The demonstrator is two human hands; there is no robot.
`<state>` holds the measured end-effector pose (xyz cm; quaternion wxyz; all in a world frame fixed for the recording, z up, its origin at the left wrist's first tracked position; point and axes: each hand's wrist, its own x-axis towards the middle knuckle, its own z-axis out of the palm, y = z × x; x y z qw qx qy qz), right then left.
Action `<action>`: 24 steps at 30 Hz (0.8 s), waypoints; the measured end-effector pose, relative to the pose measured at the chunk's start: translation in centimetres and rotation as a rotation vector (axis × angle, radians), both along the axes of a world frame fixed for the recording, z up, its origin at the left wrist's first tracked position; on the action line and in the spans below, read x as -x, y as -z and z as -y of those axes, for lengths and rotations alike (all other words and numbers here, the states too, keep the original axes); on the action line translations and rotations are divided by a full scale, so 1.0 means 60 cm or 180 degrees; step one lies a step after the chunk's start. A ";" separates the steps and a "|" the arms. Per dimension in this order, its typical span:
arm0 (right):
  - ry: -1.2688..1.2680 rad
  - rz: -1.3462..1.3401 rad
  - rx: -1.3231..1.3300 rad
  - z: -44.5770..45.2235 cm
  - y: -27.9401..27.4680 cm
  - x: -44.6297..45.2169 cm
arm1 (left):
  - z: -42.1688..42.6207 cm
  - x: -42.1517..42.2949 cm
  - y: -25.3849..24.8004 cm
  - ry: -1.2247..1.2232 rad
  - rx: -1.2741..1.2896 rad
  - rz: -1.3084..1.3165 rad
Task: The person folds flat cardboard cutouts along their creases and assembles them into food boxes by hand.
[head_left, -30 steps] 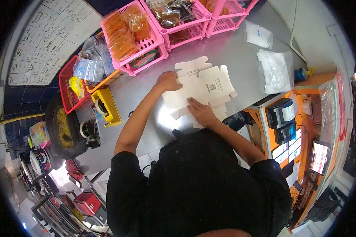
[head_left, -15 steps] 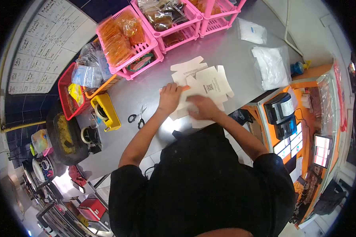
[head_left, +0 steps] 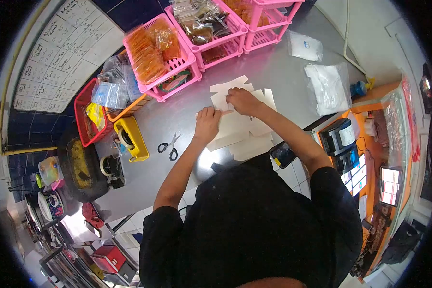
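Note:
Flattened white cardboard box sheets (head_left: 247, 132) with cut flaps lie overlapping on the steel table. My left hand (head_left: 207, 124) rests at their left edge, its fingers bent over the cardboard rim. Across the upper part of the sheets reaches my right hand (head_left: 242, 101), fingers curled together on the card near a flap; whether it pinches anything is too small to tell. A reddish strip shows on the card between the two hands. Black-handled scissors (head_left: 170, 146) lie to the left of my left hand.
Pink baskets (head_left: 197, 60) with packets stand at the back. A red basket (head_left: 83, 126) and a yellow tape dispenser (head_left: 138, 144) are at left. Plastic packs (head_left: 327, 89) lie at right. A phone (head_left: 283, 154) is by the front edge, a black printer (head_left: 338, 139) further right.
My right hand has moved up and away from me across the cardboard. My left hand stays at the left edge. The scissors came into view from behind my left arm.

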<state>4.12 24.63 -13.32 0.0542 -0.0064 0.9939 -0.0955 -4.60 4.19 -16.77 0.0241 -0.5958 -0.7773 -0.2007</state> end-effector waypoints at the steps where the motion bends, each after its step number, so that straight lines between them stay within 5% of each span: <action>1: -0.0002 -0.0037 -0.0094 0.002 0.001 -0.004 | -0.003 0.000 0.000 -0.0016 0.0018 0.0023; 5: 0.0353 -0.1237 -0.0144 0.039 0.045 -0.064 | -0.004 -0.005 -0.001 -0.0118 -0.0083 0.0071; 10: 0.0601 -0.1769 0.0327 0.066 0.041 -0.098 | -0.013 0.004 -0.021 -0.0124 -0.0022 0.0227; 16: 0.0509 -0.1837 0.0132 0.050 -0.086 -0.073 | 0.002 0.010 -0.179 -0.0279 0.1059 0.1857; 22: 0.1616 -0.1862 0.0984 0.071 -0.110 -0.038 | 0.058 -0.102 -0.074 -0.1069 -0.0449 0.2925; 24: 0.2023 -0.1250 0.1037 0.070 -0.056 -0.015 | 0.079 -0.145 -0.028 -0.1191 -0.0125 0.2981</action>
